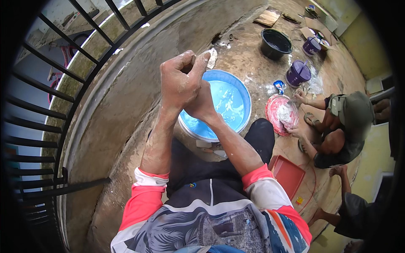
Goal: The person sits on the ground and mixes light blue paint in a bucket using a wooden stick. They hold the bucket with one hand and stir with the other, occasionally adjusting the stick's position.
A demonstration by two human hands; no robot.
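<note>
My left hand (pixel 181 82) is closed in a fist, thumb up, above the upper left side of a round tub (pixel 249 107). Light-blue paint (pixel 231 98) with white streaks fills that tub. Pressed behind and below it, my right hand (pixel 201 103) is mostly covered by the left, its fingers curled. Whatever the two fists grip, if anything, is hidden. Pale dried smears cover both hands and forearms. Just past the left thumb lies a crumpled whitish scrap (pixel 212 59) on the ground.
A person (pixel 337 122) crouches at right, hands at a red lid (pixel 272 111) bearing white paste. Purple buckets (pixel 298 74), a black basin (pixel 276 44) and a red tray (pixel 287 177) stand around. A low curved wall with black railings (pixel 50 111) borders the left.
</note>
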